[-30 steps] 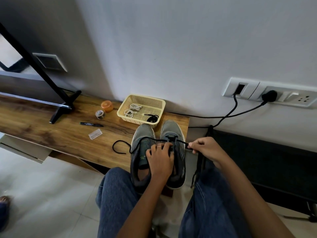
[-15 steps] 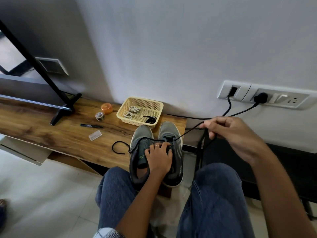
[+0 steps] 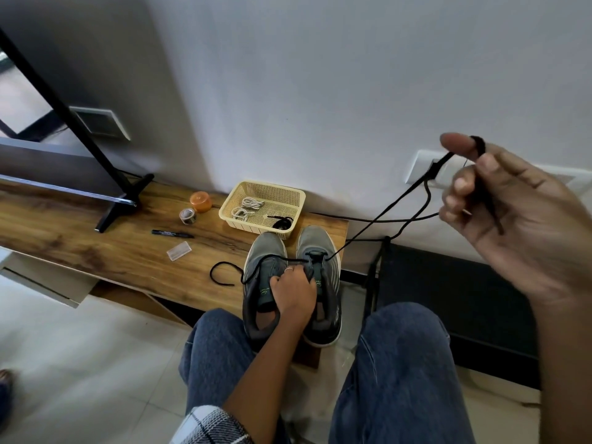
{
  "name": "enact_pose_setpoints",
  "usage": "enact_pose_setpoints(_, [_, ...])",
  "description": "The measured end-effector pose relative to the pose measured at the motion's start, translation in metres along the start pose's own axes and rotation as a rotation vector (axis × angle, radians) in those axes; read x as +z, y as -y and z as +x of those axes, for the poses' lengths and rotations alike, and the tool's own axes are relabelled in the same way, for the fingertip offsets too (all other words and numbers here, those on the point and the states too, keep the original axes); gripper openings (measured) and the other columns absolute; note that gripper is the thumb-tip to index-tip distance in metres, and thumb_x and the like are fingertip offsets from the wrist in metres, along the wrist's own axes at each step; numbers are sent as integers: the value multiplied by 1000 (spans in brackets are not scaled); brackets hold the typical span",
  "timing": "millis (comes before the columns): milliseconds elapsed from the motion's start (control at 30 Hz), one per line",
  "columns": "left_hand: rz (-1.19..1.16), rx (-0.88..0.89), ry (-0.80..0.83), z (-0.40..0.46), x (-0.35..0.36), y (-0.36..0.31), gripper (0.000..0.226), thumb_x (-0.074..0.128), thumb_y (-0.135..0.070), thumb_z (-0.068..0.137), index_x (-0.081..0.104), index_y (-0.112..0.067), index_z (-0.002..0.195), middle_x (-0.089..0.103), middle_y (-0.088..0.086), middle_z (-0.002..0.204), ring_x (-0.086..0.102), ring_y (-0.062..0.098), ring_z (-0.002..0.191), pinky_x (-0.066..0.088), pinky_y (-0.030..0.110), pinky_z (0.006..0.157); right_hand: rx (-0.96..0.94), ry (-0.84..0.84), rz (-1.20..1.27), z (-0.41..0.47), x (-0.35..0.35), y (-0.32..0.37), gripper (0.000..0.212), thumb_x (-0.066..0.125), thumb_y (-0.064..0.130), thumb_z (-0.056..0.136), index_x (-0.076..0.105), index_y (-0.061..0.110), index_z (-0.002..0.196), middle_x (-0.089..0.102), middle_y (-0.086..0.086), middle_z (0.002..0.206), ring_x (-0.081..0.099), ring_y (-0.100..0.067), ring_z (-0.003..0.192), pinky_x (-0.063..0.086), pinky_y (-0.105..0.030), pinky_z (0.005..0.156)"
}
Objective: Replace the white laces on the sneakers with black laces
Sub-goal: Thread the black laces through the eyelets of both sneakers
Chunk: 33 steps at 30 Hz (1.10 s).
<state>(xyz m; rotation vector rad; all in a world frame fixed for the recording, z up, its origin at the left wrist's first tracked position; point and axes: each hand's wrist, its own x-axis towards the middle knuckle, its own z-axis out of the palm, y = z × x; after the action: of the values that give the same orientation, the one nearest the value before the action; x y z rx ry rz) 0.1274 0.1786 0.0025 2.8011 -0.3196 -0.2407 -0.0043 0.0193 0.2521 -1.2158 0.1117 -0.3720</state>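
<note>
- Two grey sneakers [image 3: 290, 283] stand side by side at the near end of the wooden bench [image 3: 96, 248], toes toward the wall, just before a cream mesh basket [image 3: 262, 205] holding coiled white laces [image 3: 246, 208].
- A black lace [image 3: 384, 213] runs through the right sneaker's front eyelets; one end lies looped on the bench left of the shoes, the other stretches up and right.
- Left hand [image 3: 293, 291] curls over the right sneaker's tongue, gripping it.
- Right hand [image 3: 506, 200] pinches the lace between thumb and forefinger, remaining fingers loosely bent.
- Since a second ago, the right hand has risen from beside the shoe, drawing the lace long and taut.
</note>
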Motion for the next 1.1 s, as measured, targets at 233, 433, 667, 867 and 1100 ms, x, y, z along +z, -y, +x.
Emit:
enact_pose_setpoints(233, [-79,-5,4,5,-3,-1,29,48,-32,98,63,-15,116,67,5,110,62,25,101,43,35,90,197,58,380,27,21,-69,35,41,20,94,55,25,125,71,0,100,58,-9,61,48,-18,54])
enact_pose_setpoints(433, [-243,-17,1,2,-6,4,33,54,-32,96,62,-14,122,67,9,114,62,27,105,49,36,85,512,-113,110,61,29,-170,23,52,30,93,68,14,89,67,0,102,51,-8,67,39,-20,59])
enact_pose_setpoints(667, [-354,-58,-13,4,-9,-1,24,50,-25,98,68,-14,109,69,10,103,63,29,96,49,37,76,571,-388,-6,74,21,-246,22,58,9,93,62,3,72,62,-8,73,59,-12,54,51,-16,51])
enact_pose_setpoints(867, [-391,-148,51,14,-9,4,30,38,-20,102,66,-7,104,65,14,102,60,31,94,42,35,70,612,-485,-94,79,9,-277,16,62,-16,81,65,-2,73,66,-20,80,69,-25,75,59,-22,64])
enact_pose_setpoints(1100, [-520,-251,111,22,-16,8,28,44,-10,98,68,-4,110,65,20,112,59,36,105,46,36,81,608,-517,-270,77,5,-293,21,64,-15,80,58,2,70,65,-17,77,69,-24,73,59,-31,67])
